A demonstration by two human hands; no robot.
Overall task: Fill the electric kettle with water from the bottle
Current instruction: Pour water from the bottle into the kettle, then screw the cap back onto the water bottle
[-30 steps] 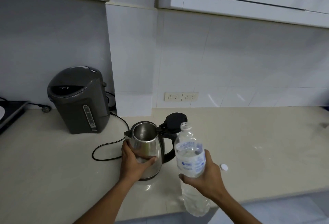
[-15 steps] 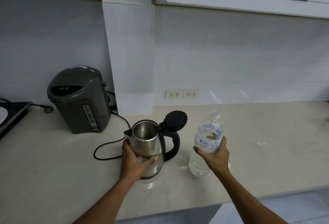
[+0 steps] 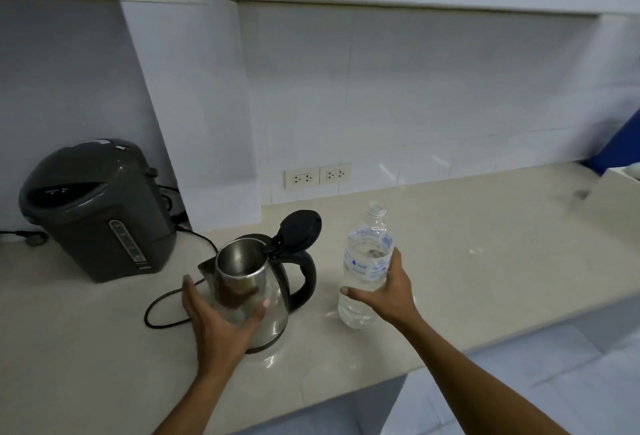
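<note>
On the pale tabletop (image 3: 485,261) the electric kettle (image 3: 256,292) stands, lid up. The left hand (image 3: 221,324) cups it loosely. The right hand (image 3: 388,292) grips the uncapped water bottle (image 3: 367,261) standing beside it. Pouring looks done; closing the lid comes next.

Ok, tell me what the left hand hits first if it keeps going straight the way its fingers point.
The steel kettle. The left hand sits open right in front of its body, fingers spread toward it, so it would meet the wall almost immediately; whether they already touch is unclear.

Shiny steel kettle (image 3: 258,282), clear plastic bottle (image 3: 365,261)
</note>
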